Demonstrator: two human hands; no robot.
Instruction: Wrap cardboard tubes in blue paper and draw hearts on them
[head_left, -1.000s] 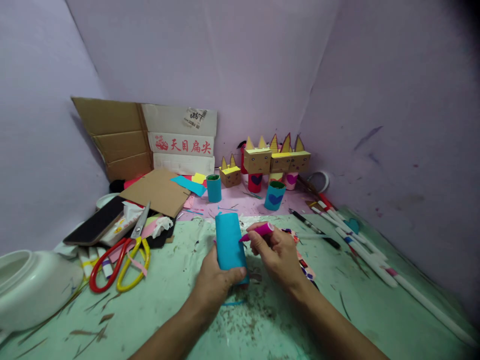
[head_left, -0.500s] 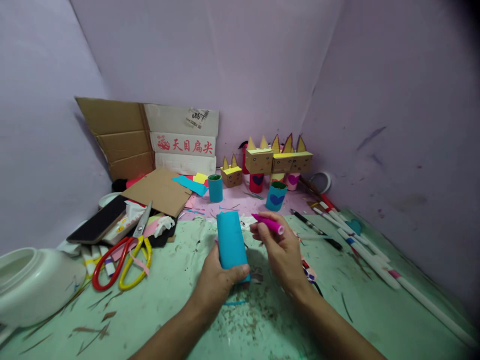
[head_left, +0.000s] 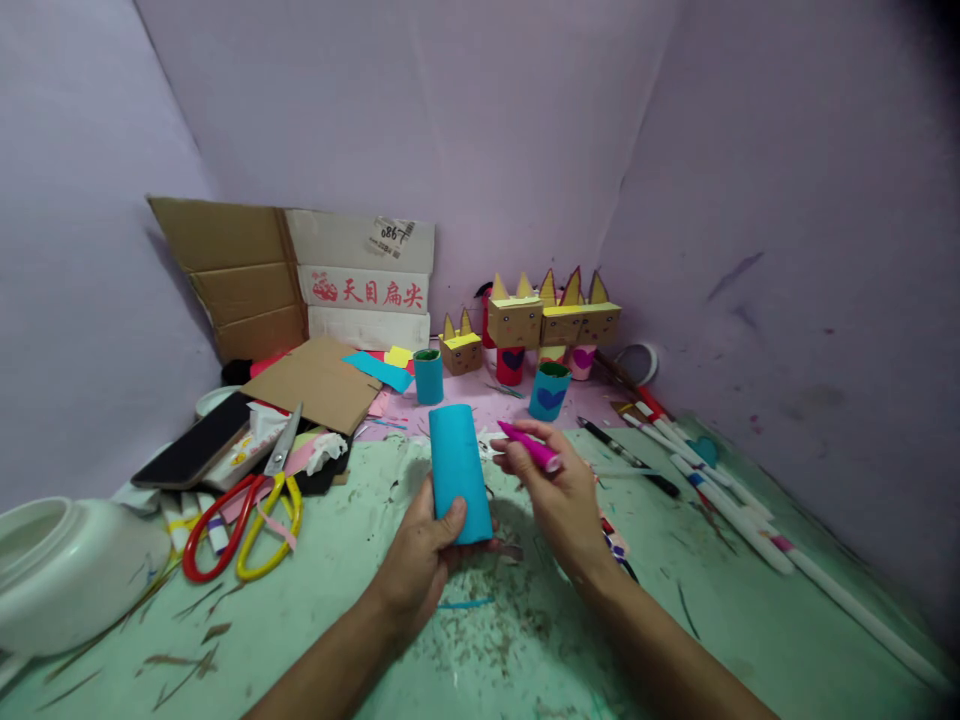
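A blue paper-covered tube (head_left: 459, 465) is gripped around its lower end by my left hand (head_left: 427, 545), the thumb lying across its front. To its right, my right hand (head_left: 555, 490) pinches a magenta marker (head_left: 531, 446) whose pointed end faces the tube without touching it. Beyond the tube stands a shorter blue tube (head_left: 429, 377). Another blue tube with a dark blue heart (head_left: 551, 392) stands behind my right hand. Cardboard box heads with pointed ears (head_left: 515, 320) rest on coloured tubes at the back, and a smaller eared box (head_left: 461, 352) sits left of them.
Red-and-yellow-handled scissors (head_left: 259, 500), a phone (head_left: 191, 440) and a white bowl (head_left: 82, 560) are on the left. A cardboard sheet (head_left: 322, 385) lies before an opened carton (head_left: 364, 285). Several white markers (head_left: 735, 510) and a black pen (head_left: 630, 460) lie right. Scraps litter the green tabletop.
My left hand has turned the blue tube more upright and shifted its thumb along the front. The magenta marker stays in my right hand, moved slightly left.
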